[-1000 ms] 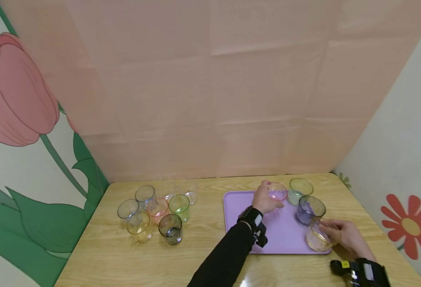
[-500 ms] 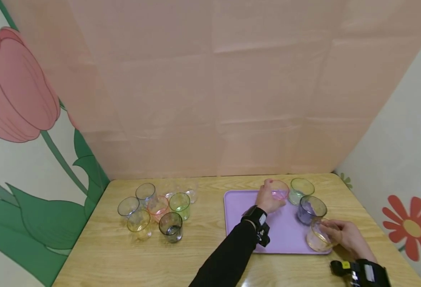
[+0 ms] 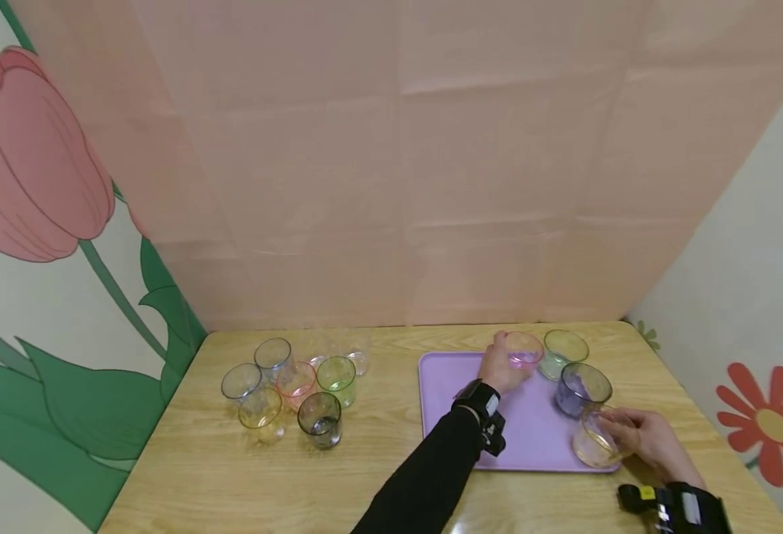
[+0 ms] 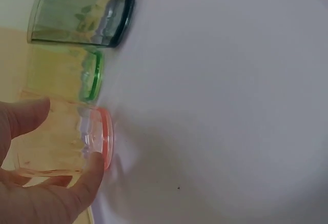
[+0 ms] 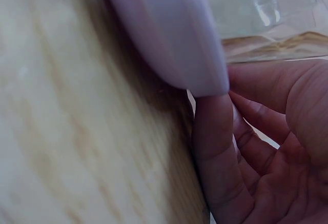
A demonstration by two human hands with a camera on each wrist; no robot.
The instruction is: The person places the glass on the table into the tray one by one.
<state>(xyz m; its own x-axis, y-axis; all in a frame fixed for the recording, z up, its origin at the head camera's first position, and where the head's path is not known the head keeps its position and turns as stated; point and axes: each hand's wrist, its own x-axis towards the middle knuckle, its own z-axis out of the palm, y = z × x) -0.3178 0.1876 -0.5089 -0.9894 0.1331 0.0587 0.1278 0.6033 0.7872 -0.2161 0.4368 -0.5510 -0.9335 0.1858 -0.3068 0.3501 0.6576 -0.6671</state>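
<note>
At the back of the lilac tray (image 3: 446, 389), my left hand (image 3: 501, 372) holds a pink-tinted glass tumbler (image 4: 64, 142), thumb on one side and fingers on the other, one fingertip low by its base. A green tumbler (image 3: 563, 356) stands close beside it. A smoky grey tumbler (image 3: 582, 391) comes after that along the tray's right side. My right hand (image 3: 657, 443) grips the tray's front right edge, thumb close against a clear, yellow-rimmed tumbler (image 3: 590, 449). The tray's rim (image 5: 205, 39) hides the thumb tip in the right wrist view.
On the wooden table's left stands a group of several tumblers, among them a yellow one (image 3: 261, 415), a pink one (image 3: 296, 384), a green one (image 3: 338, 380) and a dark grey one (image 3: 320, 421). A pink sheet (image 3: 391, 185) hangs behind the table.
My left hand and the pink tumbler have shifted slightly away, alongside the green tumbler. My right hand stays in place. The whole view has drifted a little.
</note>
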